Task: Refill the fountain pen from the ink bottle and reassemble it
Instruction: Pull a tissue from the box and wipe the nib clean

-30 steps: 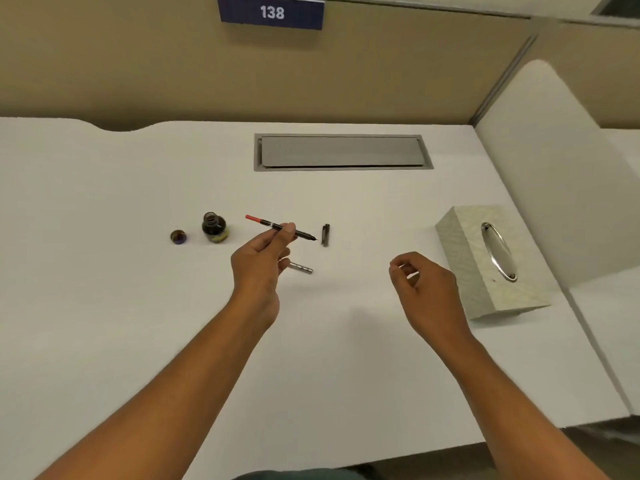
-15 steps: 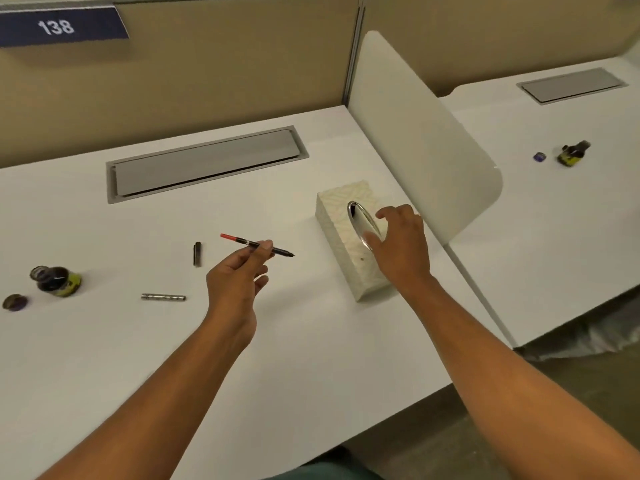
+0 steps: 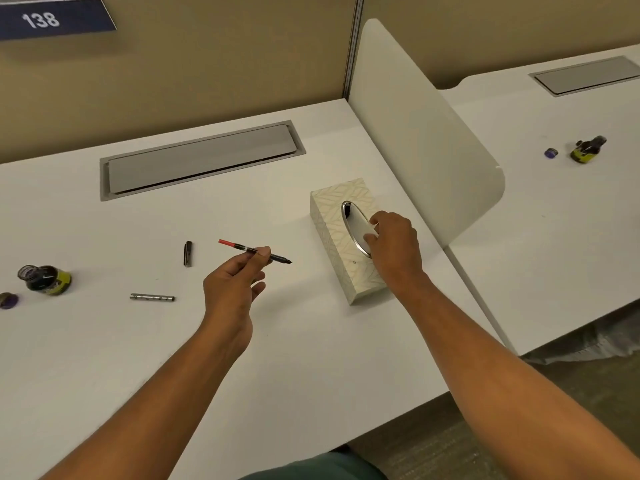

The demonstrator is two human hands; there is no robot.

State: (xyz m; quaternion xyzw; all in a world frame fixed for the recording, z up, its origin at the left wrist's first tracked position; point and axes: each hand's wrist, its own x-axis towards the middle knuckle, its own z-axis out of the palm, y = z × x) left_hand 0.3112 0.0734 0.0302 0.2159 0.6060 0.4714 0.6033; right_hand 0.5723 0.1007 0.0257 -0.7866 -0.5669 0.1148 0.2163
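My right hand point(image 3: 393, 244) covers part of the tissue box point(image 3: 341, 237) slot, fingertips hidden, grip unclear. My left hand point(image 3: 235, 285) pinches the pen section point(image 3: 254, 251), red-ended, nib pointing right, above the desk point(image 3: 311, 358).

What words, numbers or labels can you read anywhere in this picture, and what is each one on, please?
"138": white digits on the dark blue sign fixed to the partition wall, top left.
Ink bottle on the desk: its yellow-green label is too blurred to read.
Second ink bottle on the neighbouring desk: label too small to read.
Tissue box: pattern only, no text visible.
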